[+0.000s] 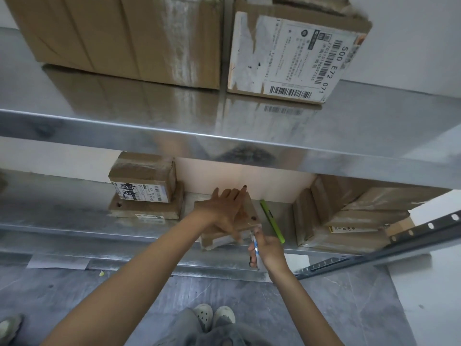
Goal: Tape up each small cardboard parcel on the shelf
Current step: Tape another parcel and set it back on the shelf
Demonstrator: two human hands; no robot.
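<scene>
While left hand [220,213] presses parcel [250,213], right hand [269,248] grips tool [255,246].

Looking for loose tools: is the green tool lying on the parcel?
No, the green tool lies on the shelf right of the parcel pressed by the left hand.

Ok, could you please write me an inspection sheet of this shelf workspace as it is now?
Surface: lower shelf, shiny metal, carries the parcels.
Job's things: middle parcel under the left hand; left stack of two parcels; right stack of several.
Clutter: green tool lying right of the middle parcel.
Hands: left hand presses flat on the middle parcel, fingers straight; right hand grips a white and blue tool, kind unclear.
Cables: nothing seen.
Surroundings: large boxes on the upper shelf; slotted rail at right; grey floor.
</scene>
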